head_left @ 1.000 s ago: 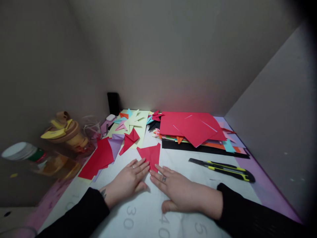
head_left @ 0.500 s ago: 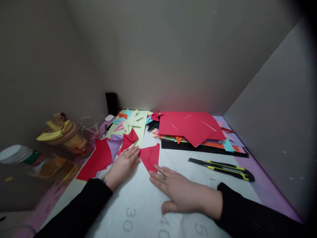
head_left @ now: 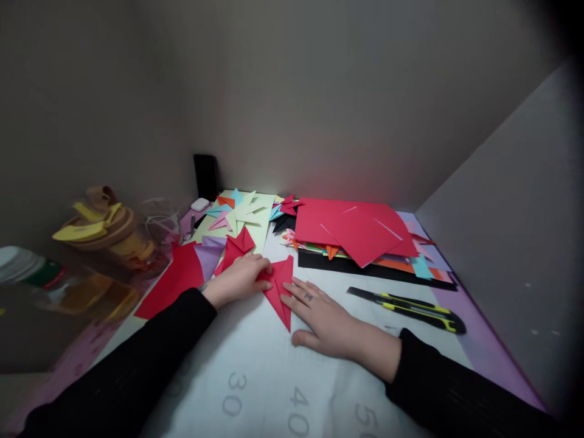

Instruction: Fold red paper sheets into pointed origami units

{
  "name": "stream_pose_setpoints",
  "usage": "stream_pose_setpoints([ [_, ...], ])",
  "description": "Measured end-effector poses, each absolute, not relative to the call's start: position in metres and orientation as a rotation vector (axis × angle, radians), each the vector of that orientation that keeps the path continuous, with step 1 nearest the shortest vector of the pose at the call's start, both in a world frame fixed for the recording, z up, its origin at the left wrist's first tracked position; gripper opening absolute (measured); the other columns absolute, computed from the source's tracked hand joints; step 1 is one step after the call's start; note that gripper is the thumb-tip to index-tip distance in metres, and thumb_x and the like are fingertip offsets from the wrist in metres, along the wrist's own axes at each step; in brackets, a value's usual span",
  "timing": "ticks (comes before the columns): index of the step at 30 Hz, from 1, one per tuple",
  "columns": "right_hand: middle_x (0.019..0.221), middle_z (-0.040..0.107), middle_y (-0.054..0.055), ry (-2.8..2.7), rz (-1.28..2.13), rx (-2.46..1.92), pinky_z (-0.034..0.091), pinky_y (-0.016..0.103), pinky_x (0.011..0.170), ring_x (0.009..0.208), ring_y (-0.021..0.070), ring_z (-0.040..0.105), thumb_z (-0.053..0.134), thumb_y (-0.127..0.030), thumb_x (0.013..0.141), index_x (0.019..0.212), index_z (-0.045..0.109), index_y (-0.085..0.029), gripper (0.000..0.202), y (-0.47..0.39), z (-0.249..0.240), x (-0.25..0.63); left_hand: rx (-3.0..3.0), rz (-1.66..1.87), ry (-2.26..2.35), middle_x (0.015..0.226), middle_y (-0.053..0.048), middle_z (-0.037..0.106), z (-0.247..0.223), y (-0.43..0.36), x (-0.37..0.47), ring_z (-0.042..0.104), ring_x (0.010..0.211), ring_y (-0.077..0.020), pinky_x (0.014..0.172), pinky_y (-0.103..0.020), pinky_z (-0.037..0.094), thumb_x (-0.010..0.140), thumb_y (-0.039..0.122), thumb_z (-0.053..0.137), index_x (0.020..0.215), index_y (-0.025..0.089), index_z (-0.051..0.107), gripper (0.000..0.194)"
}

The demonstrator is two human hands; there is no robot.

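Note:
A folded red paper (head_left: 279, 295) lies on the white mat (head_left: 260, 359), its long point toward me. My left hand (head_left: 241, 278) is at its upper left, thumb and fingers closed on that corner. My right hand (head_left: 326, 319) lies with fingers spread, fingertips resting on the paper's right edge. Just beyond my left hand is another folded red piece (head_left: 239, 244), partly covered by the hand. A purple folded paper (head_left: 210, 255) and a red sheet (head_left: 176, 281) lie to the left.
A yellow and black utility knife (head_left: 410, 310) lies right of my right hand. Behind it are stacked red sheets (head_left: 351, 228). Folded paper shapes (head_left: 241, 213) lie at the back left. A lidded cup (head_left: 114, 237) and a bottle (head_left: 55, 280) stand left.
My left hand has moved right onto the red paper's corner and its fingers have closed. My right hand has shifted slightly up, uncovering the paper's lower point.

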State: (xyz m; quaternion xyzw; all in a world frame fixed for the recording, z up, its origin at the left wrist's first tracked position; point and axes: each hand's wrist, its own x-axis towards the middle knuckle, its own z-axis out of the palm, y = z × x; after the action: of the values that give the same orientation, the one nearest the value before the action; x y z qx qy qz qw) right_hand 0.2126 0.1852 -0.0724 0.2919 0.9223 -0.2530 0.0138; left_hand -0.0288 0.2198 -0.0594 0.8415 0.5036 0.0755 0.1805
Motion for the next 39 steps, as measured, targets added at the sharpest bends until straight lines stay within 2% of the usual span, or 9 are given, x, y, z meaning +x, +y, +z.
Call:
stream_pose_setpoints([
  [3,0.153,0.022,0.017,2.863,-0.766,0.899,0.013,0.049,0.115,0.142,0.0314,0.01,0.056,-0.055,0.083,0.144,0.032,-0.013,0.078,0.187,-0.072,0.211,2.381,0.103,1.329,0.084,-0.003,0.065,-0.059,0.23,-0.025,0.058,0.084,-0.0203,0.088,-0.033,0.041,0.079,0.029,0.063,0.081,0.02,0.064,0.009],
  [6,0.153,0.023,0.016,2.868,-0.761,0.889,0.014,0.048,0.115,0.143,0.031,0.01,0.055,-0.055,0.083,0.145,0.031,-0.013,0.079,0.187,-0.073,0.211,2.406,0.065,1.276,0.078,-0.003,0.066,-0.061,0.236,-0.02,0.058,0.078,-0.0187,0.079,-0.029,0.041,0.081,0.029,0.061,0.074,0.02,0.065,0.012],
  [16,0.15,0.029,0.017,2.904,-0.82,0.92,0.018,0.046,0.114,0.142,0.0289,0.013,0.059,-0.052,0.081,0.143,0.032,-0.011,0.08,0.187,-0.073,0.214,2.411,0.106,1.364,0.081,-0.005,0.067,-0.065,0.233,-0.014,0.058,0.079,-0.0205,0.074,-0.029,0.041,0.08,0.029,0.059,0.077,0.018,0.067,0.014],
  [21,0.153,0.022,0.013,2.908,-0.771,0.842,0.017,0.05,0.113,0.143,0.0312,0.01,0.053,-0.053,0.086,0.144,0.034,-0.021,0.069,0.188,-0.074,0.215,2.403,0.104,1.394,0.082,-0.006,0.067,-0.058,0.229,-0.011,0.059,0.08,-0.0208,0.075,-0.029,0.042,0.08,0.027,0.059,0.078,0.018,0.067,0.013],
  [24,0.154,0.021,0.013,2.921,-0.701,0.808,0.017,0.051,0.112,0.142,0.0332,0.01,0.052,-0.053,0.086,0.141,0.039,-0.023,0.064,0.188,-0.075,0.215,2.384,0.104,1.439,0.083,-0.006,0.068,-0.055,0.226,-0.008,0.059,0.082,-0.0213,0.075,-0.03,0.043,0.08,0.026,0.059,0.078,0.018,0.067,0.012],
  [29,0.145,0.039,0.015,3.01,-0.543,0.675,0.02,0.054,0.11,0.138,0.0328,0.025,0.049,-0.044,0.092,0.135,0.047,-0.019,0.05,0.183,-0.07,0.214,2.356,0.105,1.531,0.084,-0.006,0.068,-0.055,0.222,-0.004,0.059,0.083,-0.0218,0.075,-0.03,0.043,0.08,0.025,0.058,0.078,0.018,0.066,0.011],
  [33,0.135,0.052,0.017,3.111,-0.509,0.442,0.028,0.046,0.109,0.128,0.0253,0.043,0.042,-0.038,0.096,0.129,0.052,-0.012,0.043,0.177,-0.068,0.217,2.388,0.116,1.542,0.083,-0.005,0.066,-0.056,0.221,-0.003,0.058,0.082,-0.0213,0.082,-0.033,0.042,0.079,0.026,0.059,0.075,0.018,0.064,0.01],
  [36,0.127,0.059,0.014,3.187,-0.551,0.384,0.03,0.041,0.109,0.124,0.0227,0.047,0.04,-0.039,0.097,0.124,0.056,-0.01,0.043,0.174,-0.073,0.219,2.427,0.11,1.569,0.082,-0.004,0.063,-0.059,0.22,-0.002,0.056,0.081,-0.0208,0.088,-0.035,0.04,0.079,0.027,0.059,0.073,0.019,0.061,0.011],
  [39,0.127,0.059,0.011,3.216,-0.6,0.412,0.029,0.042,0.11,0.127,0.024,0.044,0.042,-0.04,0.096,0.122,0.058,-0.012,0.042,0.173,-0.077,0.22,2.449,0.098,1.596,0.085,-0.005,0.061,-0.06,0.219,-0.002,0.055,0.085,-0.0219,0.089,-0.036,0.039,0.079,0.027,0.058,0.074,0.02,0.059,0.009],
])
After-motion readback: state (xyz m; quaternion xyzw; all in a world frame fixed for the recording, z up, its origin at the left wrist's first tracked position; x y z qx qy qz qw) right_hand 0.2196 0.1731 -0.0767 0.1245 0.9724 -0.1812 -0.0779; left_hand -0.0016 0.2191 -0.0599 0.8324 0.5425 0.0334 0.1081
